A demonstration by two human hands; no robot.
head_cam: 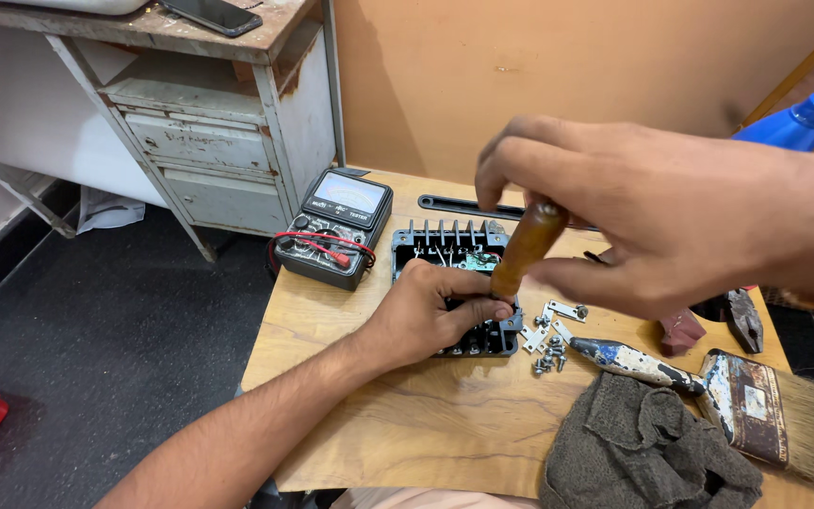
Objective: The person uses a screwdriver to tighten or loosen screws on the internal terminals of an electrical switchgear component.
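The right hand (671,226) closes its grip around a brown wooden tool handle (527,247), held upright over the black finned housing (454,283) on the worktop (407,415). The left hand (426,316) clasps the housing's near side, fingers curled over it, beside loose screws (548,353).

Bare tabletop (398,415) near the front edge; screws (548,353), paintbrush (708,382) and cloth (647,448) crowding the right.

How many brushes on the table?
1. The paintbrush lies at the table's right edge, handle pointing left toward the loose screws, just above the grey rag. The right hand may hide others.
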